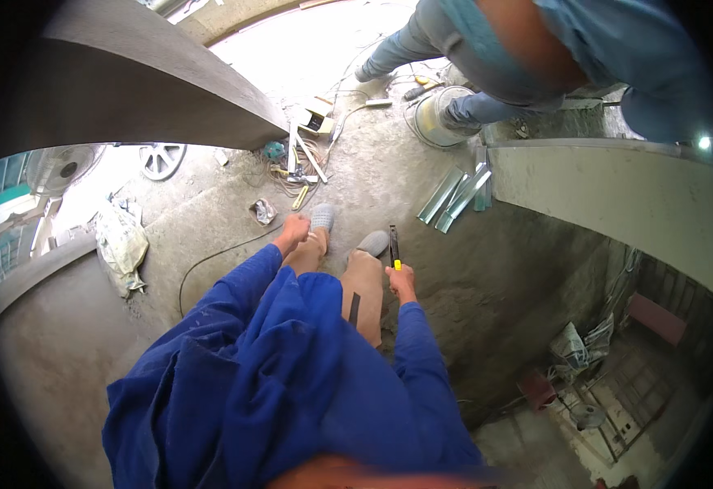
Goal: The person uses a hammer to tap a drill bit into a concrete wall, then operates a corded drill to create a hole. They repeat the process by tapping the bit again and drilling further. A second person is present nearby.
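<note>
My right hand is closed round the yellow end of a slim hand tool. Its dark shaft points away from me, beside my right shoe, and I cannot make out its exact kind. In front of my left leg, my left hand has its fingers curled together. Whatever it may hold is too small or too hidden to name. Both arms wear blue sleeves. Beyond the left hand a yellow tool lies on the floor near a heap of cables.
Several metal channel pieces lie ahead to the right. Another person stands there, one leg by a bucket. A pale sack, a fan and a grey pillar are leftward. A lower level with a red chair-like object shows at lower right.
</note>
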